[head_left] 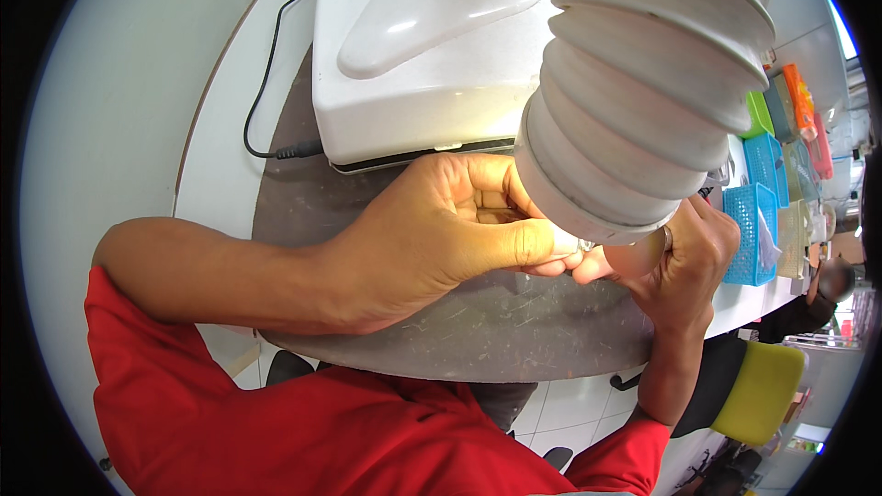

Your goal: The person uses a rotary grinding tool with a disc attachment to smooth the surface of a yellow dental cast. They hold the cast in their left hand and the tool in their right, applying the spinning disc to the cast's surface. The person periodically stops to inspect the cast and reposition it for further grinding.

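My left hand (487, 225) is closed, its thumb and fingers pinching a tiny shiny piece (585, 244) just below the mouth of a white ribbed hose (648, 83). From the other side my right hand (680, 253) meets it, with fingers curled and the thumb tip close to the same piece. The hose end hides part of both hands' fingers. What the small piece is, and whether the right hand holds something too, I cannot make out. Bright light falls on the fingertips under the hose.
Behind my hands stands a white machine housing (432, 64) with a black cable (266, 83) at its left. Blue plastic baskets (751, 234) line the right side. A yellow-green chair (761, 393) is at the lower right; a person (818, 298) is farther off. My forearms cross the grey worktop (441, 340).
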The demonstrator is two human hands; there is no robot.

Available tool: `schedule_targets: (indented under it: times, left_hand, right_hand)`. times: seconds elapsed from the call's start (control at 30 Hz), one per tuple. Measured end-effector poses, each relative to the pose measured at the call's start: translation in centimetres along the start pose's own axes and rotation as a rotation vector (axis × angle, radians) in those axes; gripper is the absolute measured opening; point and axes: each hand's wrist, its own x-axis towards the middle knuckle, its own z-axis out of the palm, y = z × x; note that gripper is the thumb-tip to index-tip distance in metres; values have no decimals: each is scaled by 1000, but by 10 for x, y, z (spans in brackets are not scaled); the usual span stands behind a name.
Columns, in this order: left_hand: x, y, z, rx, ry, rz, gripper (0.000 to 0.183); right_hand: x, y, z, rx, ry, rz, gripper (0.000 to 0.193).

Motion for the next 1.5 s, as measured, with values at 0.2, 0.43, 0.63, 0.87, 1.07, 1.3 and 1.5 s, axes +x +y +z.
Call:
schedule_targets:
  times: [0.2, 0.43, 0.63, 0.87, 1.07, 1.3, 1.5]
  left_hand:
    - [1, -3, -2, 13, -25, 1, 25]
    - [1, -5, -4, 25, -26, 0, 24]
    - [1, -4, -2, 26, -9, -12, 25]
    - [1, -3, -2, 39, -10, -4, 23]
    - [1, -4, -2, 66, -2, 5, 21]
    - [0, -6, -3, 71, 3, 11, 20]
    - [0, -5, -2, 77, -1, 14, 20]
  right_hand:
    - [-2, 1, 2, -17, 15, -4, 70]
    - [-3, 4, 3, 36, -8, -27, 69]
    - [-4, 5, 3, 26, 0, -41, 68]
    - [-4, 5, 3, 34, -8, -43, 68]
    - [-3, 3, 3, 26, -14, -31, 68]
    - [-3, 3, 4, 44, -29, -31, 67]
    - [-2, 1, 4, 44, -9, -8, 66]
